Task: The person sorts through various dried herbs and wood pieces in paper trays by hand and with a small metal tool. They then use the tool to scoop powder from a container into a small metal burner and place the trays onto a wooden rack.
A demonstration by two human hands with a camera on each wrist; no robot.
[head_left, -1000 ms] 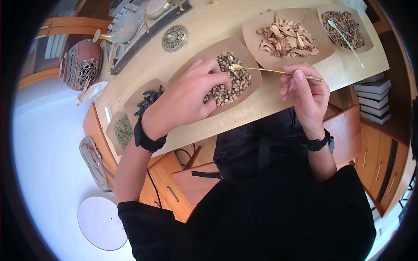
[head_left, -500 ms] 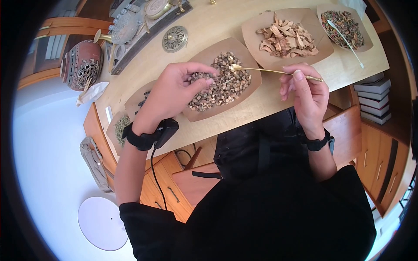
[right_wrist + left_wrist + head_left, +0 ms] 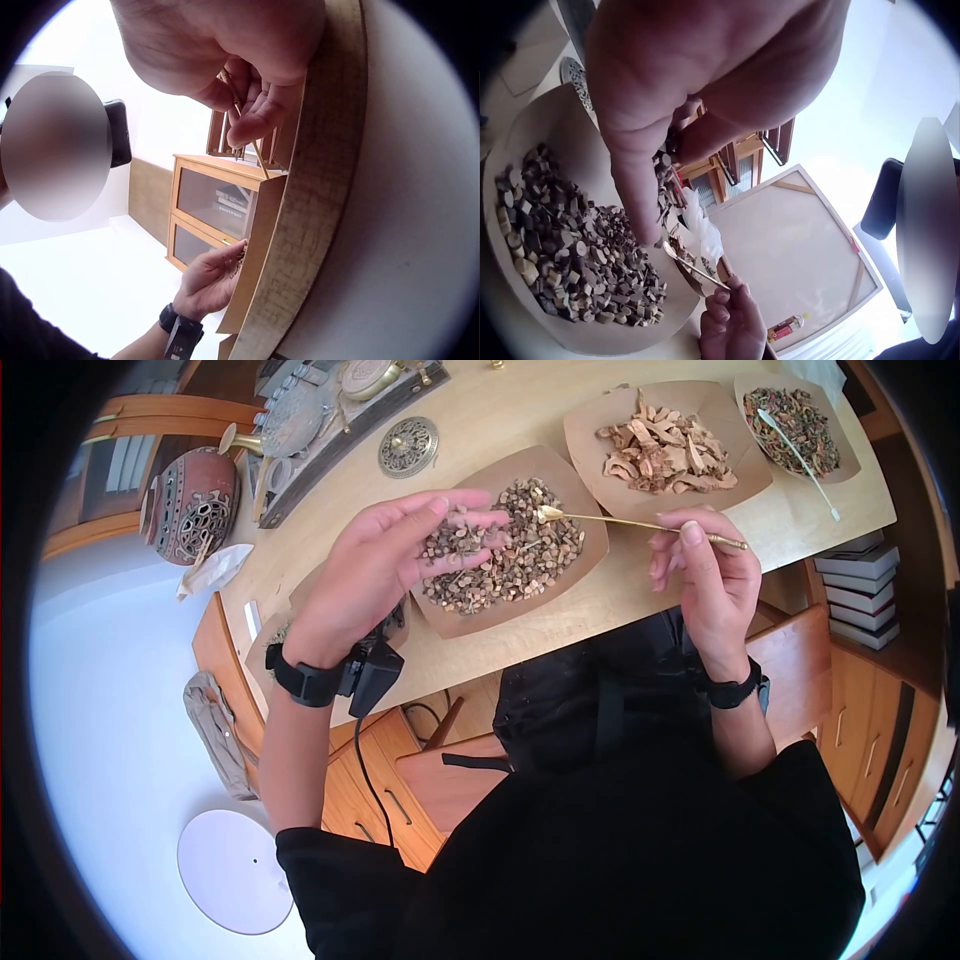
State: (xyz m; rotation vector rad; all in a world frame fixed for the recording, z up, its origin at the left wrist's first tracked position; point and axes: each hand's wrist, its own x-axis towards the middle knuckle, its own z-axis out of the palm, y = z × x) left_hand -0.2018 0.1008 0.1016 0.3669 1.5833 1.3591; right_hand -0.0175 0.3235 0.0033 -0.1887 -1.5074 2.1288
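Observation:
My left hand is turned palm up above the near left of a brown paper tray. Its fingers are extended and spread, with a small heap of dried chopped stem pieces lying on them. More of the same brown and tan pieces fill the tray below. In the left wrist view these pieces show as short, round-cut bits. With thumb and fingers my right hand pinches the handle of a thin brass spoon, whose small bowl is over the pile.
Right of the tray stand paper trays of wood-like chips and mixed dried herbs, a white stick across the latter. Another tray is partly under my left wrist. A pierced metal disc and a clay jar are beyond.
My left hand was down in the chopped pieces, then rose with a clutch of them, and has turned palm up with its fingers spreading. The right hand and spoon stay nearly still.

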